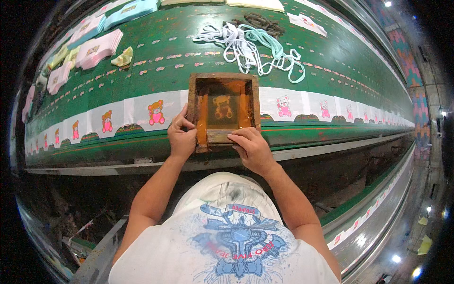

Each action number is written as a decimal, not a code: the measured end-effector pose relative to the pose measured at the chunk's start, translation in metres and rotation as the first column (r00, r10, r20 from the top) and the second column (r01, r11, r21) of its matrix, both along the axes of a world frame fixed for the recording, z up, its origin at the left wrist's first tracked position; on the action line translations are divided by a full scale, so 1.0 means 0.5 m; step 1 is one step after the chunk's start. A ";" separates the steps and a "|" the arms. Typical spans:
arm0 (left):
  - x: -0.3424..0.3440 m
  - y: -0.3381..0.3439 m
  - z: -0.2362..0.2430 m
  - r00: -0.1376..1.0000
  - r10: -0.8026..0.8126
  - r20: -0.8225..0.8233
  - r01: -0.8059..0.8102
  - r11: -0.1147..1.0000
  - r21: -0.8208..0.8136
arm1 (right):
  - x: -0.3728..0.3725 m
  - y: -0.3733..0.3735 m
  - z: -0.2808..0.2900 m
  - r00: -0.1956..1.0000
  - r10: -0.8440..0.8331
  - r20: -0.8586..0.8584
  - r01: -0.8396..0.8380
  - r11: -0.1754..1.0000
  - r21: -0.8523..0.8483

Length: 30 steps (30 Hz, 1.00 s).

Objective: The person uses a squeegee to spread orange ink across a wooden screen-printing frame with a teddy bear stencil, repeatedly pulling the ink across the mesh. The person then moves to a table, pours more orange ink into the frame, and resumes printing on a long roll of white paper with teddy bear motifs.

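A wooden-framed printing screen (pixel 256 102) lies over the row of white cloth pieces at the table's near edge. Orange-brown ink smears its inside, and a teddy bear shape shows on its mesh. My left hand (pixel 183 136) is closed round the frame's left side near the front corner. Along the inner front edge lies a wooden squeegee (pixel 217 137); my right hand (pixel 253 147) pinches its right end. Left of the screen, the bear prints (pixel 156 112) are brown and pink. To the right, the bear prints (pixel 283 107) have pink bodies and pale heads.
The long green table (pixel 161 75) carries several rows of small printed marks. Beyond the screen lie tangled white and light-blue cords (pixel 236 45) and a dark brown heap (pixel 257 22). Stacked folded cloths (pixel 99 48) stand far left. Another table (pixel 364 222) with printed pieces runs behind me on the right.
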State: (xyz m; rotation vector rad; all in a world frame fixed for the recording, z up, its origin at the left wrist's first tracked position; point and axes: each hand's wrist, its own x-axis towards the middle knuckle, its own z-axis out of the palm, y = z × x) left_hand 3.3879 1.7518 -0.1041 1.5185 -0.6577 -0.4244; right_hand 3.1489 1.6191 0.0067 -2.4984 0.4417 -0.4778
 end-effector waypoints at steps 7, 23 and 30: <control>-0.073 -0.053 0.074 0.989 -0.026 0.149 0.036 0.997 -0.069 | -0.101 -0.043 -0.023 0.976 -0.123 0.182 0.099 0.986 0.133; -0.363 -0.313 0.016 0.967 -0.031 -0.252 -0.002 0.992 -0.127 | -0.407 -0.279 -0.044 0.949 -0.172 0.266 0.119 0.972 0.204; -0.365 -0.312 0.024 0.954 -0.026 -0.300 -0.015 0.991 -0.133 | -0.408 -0.304 -0.029 0.954 -0.059 0.295 0.007 0.985 0.175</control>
